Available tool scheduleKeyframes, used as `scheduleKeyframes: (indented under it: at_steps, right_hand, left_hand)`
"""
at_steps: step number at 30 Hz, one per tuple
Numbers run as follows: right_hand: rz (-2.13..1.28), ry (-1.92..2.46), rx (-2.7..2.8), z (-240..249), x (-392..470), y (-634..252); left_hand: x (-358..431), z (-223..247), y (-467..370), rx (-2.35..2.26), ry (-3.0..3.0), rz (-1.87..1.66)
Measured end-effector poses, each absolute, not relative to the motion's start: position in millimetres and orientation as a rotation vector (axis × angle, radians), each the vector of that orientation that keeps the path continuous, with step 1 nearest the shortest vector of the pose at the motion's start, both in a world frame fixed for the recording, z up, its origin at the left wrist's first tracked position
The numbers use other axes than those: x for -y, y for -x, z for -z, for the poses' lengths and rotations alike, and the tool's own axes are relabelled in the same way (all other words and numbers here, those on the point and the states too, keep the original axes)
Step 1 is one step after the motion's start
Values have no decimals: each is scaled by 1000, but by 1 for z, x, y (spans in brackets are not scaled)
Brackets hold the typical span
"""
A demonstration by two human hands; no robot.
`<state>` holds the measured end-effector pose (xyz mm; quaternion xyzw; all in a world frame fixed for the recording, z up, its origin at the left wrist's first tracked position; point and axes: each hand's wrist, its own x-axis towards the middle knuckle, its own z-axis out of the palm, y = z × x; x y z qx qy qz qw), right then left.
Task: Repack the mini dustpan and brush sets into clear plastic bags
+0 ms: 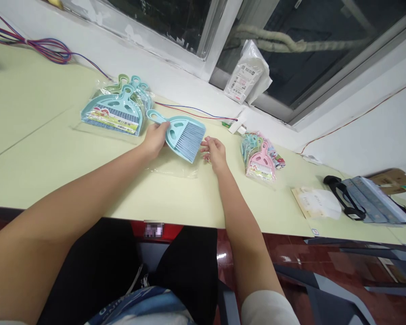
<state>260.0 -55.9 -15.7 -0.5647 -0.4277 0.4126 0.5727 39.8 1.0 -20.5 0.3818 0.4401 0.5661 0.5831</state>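
The left hand [157, 139] is closed on the blue dustpan [176, 129] where handle meets pan, over the table [186, 198]; the right hand [215, 153], apart from the left with fingers loosely curled, is by the right edge of the bristles [191, 139] (whether it touches, I cannot tell). The pan looks light, stiff, slightly slick, probably plastic; the bristles should bend. Its neck seems the surest hold, the rim a second

Red and blue wires [52, 50] lie coiled on the pale table [27, 108].
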Motion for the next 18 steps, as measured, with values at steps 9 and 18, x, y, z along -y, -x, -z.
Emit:
scheduleKeyframes:
  at_steps: [9, 18]
  right_hand:
    - [-517, 1379, 1260, 14, 65, -254]
    - [152, 1249, 1867, 6, 83, -205]
  left_hand:
    - [2, 18, -40, -1010, -987, -1344]
    - [36, 12, -59, -835, -1322, -1351]
